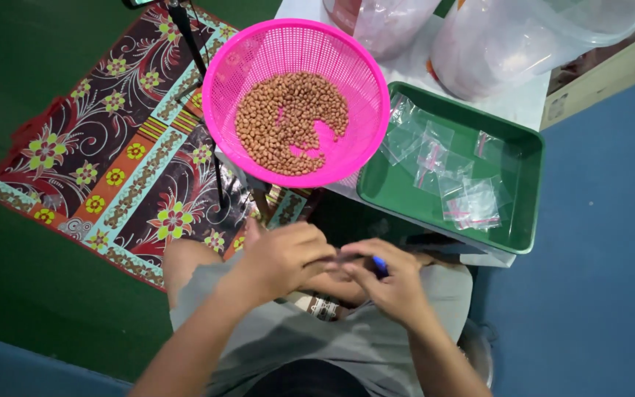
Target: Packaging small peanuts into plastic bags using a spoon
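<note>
My left hand [282,257] and my right hand [391,283] meet over my lap, fingertips pinched together on a small clear plastic bag [347,259] that is mostly hidden between them. A bit of blue [380,265] shows under my right fingers; what it is I cannot tell. Just beyond my hands sits a pink mesh basket [259,55] holding a heap of brown peanuts [288,121]. To its right a green tray [527,191] holds several small clear zip bags [472,202].
A patterned floral mat [112,162] lies on the dark green floor at left. Big clear plastic bags [494,37] stand behind the tray on a white surface. Blue floor lies at right. A thin black stand leg [192,44] crosses the mat.
</note>
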